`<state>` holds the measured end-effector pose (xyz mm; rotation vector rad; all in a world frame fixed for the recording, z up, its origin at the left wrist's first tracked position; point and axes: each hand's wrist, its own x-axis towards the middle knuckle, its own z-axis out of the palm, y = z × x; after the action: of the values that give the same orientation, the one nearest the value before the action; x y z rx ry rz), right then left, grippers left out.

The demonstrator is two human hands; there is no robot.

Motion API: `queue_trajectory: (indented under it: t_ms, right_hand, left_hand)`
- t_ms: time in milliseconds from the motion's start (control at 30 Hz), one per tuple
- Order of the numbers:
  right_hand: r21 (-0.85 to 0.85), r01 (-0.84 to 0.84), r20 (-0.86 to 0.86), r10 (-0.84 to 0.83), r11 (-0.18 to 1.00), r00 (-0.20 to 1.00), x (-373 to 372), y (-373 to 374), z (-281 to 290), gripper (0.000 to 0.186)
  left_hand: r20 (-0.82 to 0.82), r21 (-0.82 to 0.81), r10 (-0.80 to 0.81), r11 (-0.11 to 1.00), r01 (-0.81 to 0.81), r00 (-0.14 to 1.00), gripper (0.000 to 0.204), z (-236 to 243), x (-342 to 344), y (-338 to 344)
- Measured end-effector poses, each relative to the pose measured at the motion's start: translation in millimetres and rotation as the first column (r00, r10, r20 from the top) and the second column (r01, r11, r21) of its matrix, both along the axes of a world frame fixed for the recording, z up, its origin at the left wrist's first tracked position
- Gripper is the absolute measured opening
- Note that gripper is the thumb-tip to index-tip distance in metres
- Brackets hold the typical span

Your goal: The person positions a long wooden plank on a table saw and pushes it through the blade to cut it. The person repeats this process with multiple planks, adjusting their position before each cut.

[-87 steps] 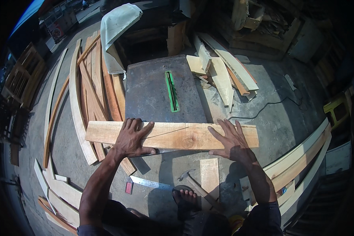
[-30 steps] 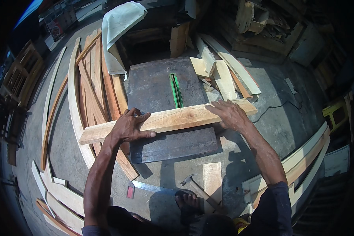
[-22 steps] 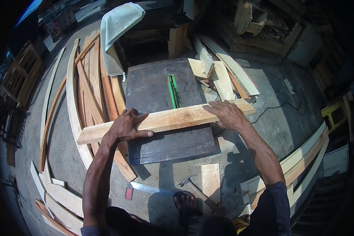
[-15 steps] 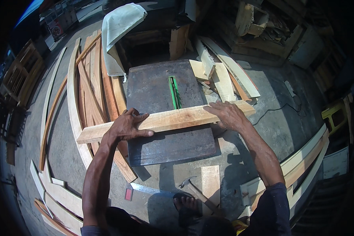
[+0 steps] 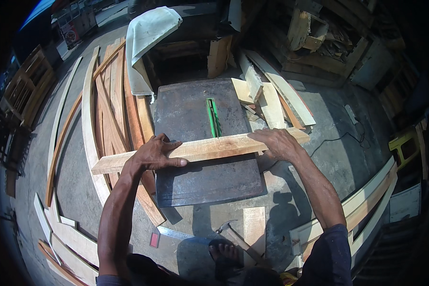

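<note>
- Lying crosswise on the dark metal desk [image 5: 195,186], a pale wooden board [image 5: 209,148] overhangs both side edges, its right end raised a little toward the far side.
- Left hand [image 5: 155,153] presses flat on the board's left part, fingers spread over the top and thumb on the near edge; this grip is loose, not clenched.
- Right hand [image 5: 277,143] rests palm down on the board's right end, fingers draped over it, the grip likewise unclenched.
- A green saw slot [image 5: 213,117] runs away from the person on the desk, just beyond the board's far edge.
- Curved wooden strips [image 5: 110,100] lie on the floor to the left, short offcuts [image 5: 267,97] to the right.
- A hammer [image 5: 236,237] lies on the floor near the person's sandalled foot [image 5: 224,255], beside a short plank [image 5: 254,229].
</note>
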<state>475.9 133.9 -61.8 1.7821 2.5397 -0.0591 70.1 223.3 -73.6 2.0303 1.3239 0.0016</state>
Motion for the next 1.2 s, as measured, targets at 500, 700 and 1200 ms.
queue_trajectory:
  t_ms: [500,700,1200]
  right_hand:
    - [-0.191,0.112,-0.061,-0.126,0.975,0.990,-7,9,18,0.075]
    - [-0.007,0.074,0.063,-0.074,0.997,0.995,-10,-14,-3,0.079]
    - [0.160,0.194,0.066,-0.207,0.968,0.976,-40,-172,-58,0.091]
  left_hand:
    - [0.015,-0.055,-0.015,0.998,0.016,1.000,0.130,-10,-3,23]
    - [-0.072,0.104,-0.089,0.990,0.096,0.993,0.126,-9,-2,-3]
    - [-0.133,0.290,0.028,0.957,0.012,0.991,0.107,-50,-129,-113]
